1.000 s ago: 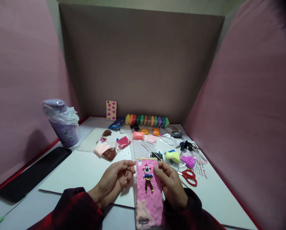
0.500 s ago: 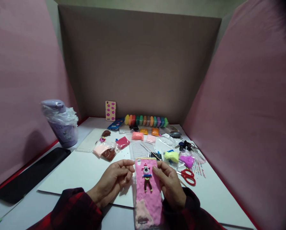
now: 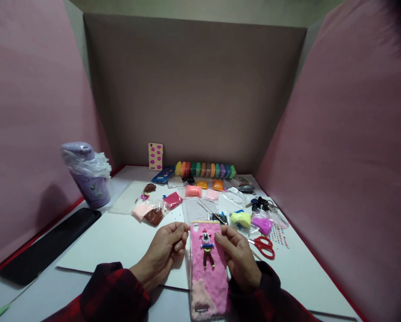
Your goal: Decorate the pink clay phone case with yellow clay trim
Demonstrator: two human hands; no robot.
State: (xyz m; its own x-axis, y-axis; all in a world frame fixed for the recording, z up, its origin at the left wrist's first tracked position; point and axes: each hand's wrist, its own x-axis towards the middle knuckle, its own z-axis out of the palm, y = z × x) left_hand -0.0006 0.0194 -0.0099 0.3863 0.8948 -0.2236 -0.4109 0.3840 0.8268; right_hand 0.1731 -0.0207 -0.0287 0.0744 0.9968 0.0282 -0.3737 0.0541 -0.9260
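A phone case (image 3: 209, 279) coated in pink clay lies lengthwise in front of me on the white sheet (image 3: 120, 241), with a small clay figure (image 3: 206, 248) stuck near its upper end. My left hand (image 3: 165, 255) rests against the case's upper left edge, fingers curled, the tips touching the rim. My right hand (image 3: 239, 259) touches the upper right edge, fingers bent beside the figure. Both sleeves are dark red plaid.
Bags of coloured clay (image 3: 173, 200) lie across the middle, a row of clay blocks (image 3: 205, 169) stands at the back. Red scissors (image 3: 263, 247) and keys (image 3: 260, 204) sit to the right. A purple wrapped cup (image 3: 88, 175) and a black pad (image 3: 49, 246) are at the left. Cardboard walls enclose the desk.
The left hand has closed in slightly against the case's left edge. The view shifted a little; the case and right hand stay in place.
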